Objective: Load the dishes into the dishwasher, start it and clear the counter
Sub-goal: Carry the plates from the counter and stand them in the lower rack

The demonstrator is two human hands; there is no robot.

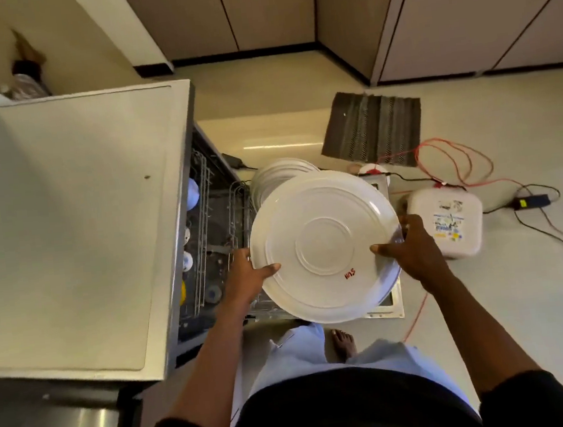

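Head view: plate (324, 247) underside up.

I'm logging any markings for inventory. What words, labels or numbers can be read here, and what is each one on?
Red handwriting on the underside of the plate, held by both hands: it seems to read "SVM" upside down, but I am not sure.
Blue and yellow sticker on the white box on the floor: print too blurred to read.
Yellow label on the black adapter: too small to read.
Nothing else readable.
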